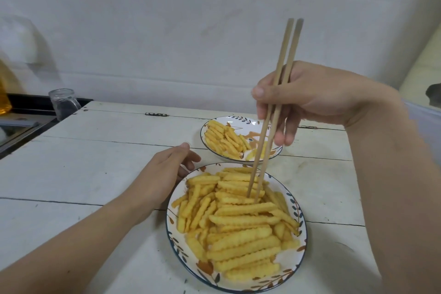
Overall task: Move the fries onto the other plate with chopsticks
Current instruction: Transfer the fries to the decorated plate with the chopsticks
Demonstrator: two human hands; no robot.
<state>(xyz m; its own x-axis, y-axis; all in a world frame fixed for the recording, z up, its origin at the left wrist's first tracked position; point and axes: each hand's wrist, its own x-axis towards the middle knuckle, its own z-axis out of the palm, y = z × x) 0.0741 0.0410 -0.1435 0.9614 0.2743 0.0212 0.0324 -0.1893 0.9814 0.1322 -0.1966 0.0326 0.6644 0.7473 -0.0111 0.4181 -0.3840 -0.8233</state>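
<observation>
Right hand [307, 100] raised above the far plate [241, 119], fingers curled round a pair of wooden chopsticks [274, 107], gripped near mid-length. Chopsticks run steeply down and toward the viewer; upper ends close together against the pale wall, tips slightly apart and dug into the heap of fries on the near plate [301, 210]. Whether a fry is caught between the tips cannot be told.

Left hand [164, 172] lies on the worktop [95, 162] at the near plate's upper left rim, fingers loosely bent, thumb on top, fingertips touching or just beside the rim. It holds nothing.

Near plate: white, dark rim, leaf and flower pattern, heaped with crinkle-cut fries [238, 222], pale yellow. Most lie roughly crosswise; those along the left side lie more upright in the picture. The heap covers most of the plate.

Far plate: same pattern, just beyond the near one, rims near but apart. It carries a smaller batch of fries [222, 138], laid side by side over its left half. The right half shows bare plate with an orange motif, partly hidden behind the chopsticks and the right hand's fingers.

Worktop is white-painted planks with dark seams and scuffs. A clear glass jar [63, 102] stands at the far left edge, beside a dark tray-like surface [26, 112]. A blurred yellowish object [4, 93] sits at the picture's left border.
</observation>
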